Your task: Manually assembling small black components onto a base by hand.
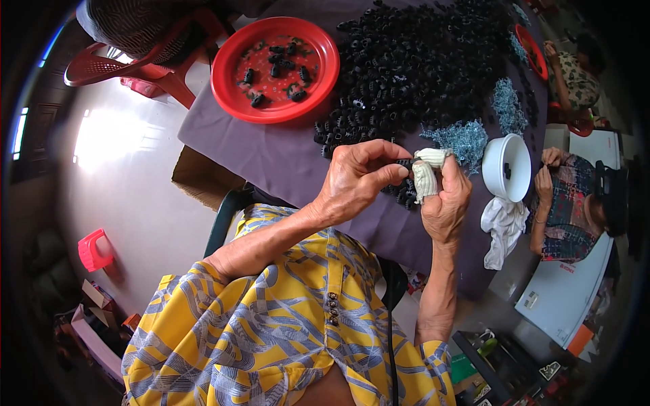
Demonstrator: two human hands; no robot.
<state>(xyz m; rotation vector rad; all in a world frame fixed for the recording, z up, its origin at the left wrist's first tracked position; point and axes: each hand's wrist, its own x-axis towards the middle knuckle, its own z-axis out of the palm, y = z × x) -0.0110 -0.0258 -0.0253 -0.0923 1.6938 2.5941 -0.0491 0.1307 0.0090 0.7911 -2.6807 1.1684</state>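
My left hand (352, 177) pinches a small black hair claw clip (405, 163) between thumb and fingers, above the table's near edge. White ribbed covers (425, 180) sleeve the thumb and a finger of my right hand (447, 206), which close on the clip's other side; they hide part of it. Just below lie a few loose black clips. Beyond my hands spreads a large heap of black clip pieces (420, 61). Bluish metal springs (464, 143) lie piled by my right fingers, with another spring pile (508, 107) farther off.
On the purple tablecloth (237, 145) stand a red plate (223, 98) with several clips and a white bowl (493, 166). A white cloth (502, 233) hangs at the right edge. Two people (572, 203) sit along the right side. A red chair (162, 68) is at the far left.
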